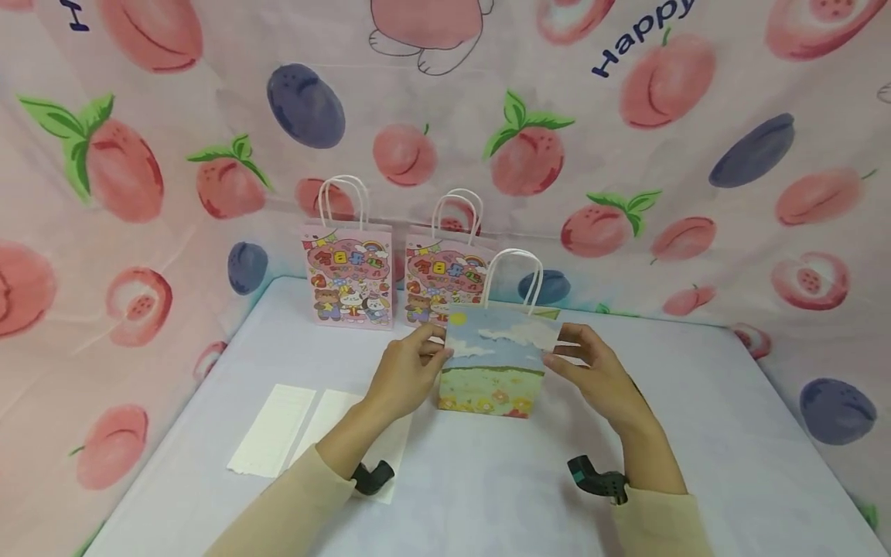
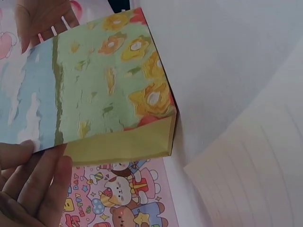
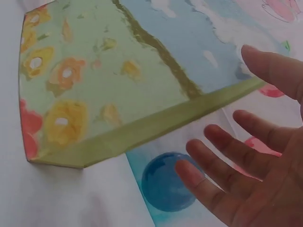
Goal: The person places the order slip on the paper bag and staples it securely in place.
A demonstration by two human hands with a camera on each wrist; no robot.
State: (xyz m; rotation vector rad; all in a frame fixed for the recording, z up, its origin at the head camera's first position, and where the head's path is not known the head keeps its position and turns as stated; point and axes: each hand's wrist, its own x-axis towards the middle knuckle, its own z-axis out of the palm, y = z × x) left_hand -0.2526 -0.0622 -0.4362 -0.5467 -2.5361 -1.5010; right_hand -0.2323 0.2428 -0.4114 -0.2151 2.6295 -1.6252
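- Facing you upright, the flower-field bag [image 1: 493,391] is near the middle of the worktop [image 1: 501,487]; you cannot tell whether its base touches.
- Your left hand [image 1: 405,373] pinches its left side, thumb at the front edge, fingers bent along the side panel.
- Your right hand [image 1: 600,375] spreads loosely at its right side, thumb beside the front edge, gripping nothing.
- Behind, two pink cartoon bags [image 1: 348,271] stand side by side, the right one partly hidden.
- White sheets [image 1: 274,429] lie near your left sleeve [image 1: 285,503].
- Fruit-print cloth [image 1: 445,100] rises behind.
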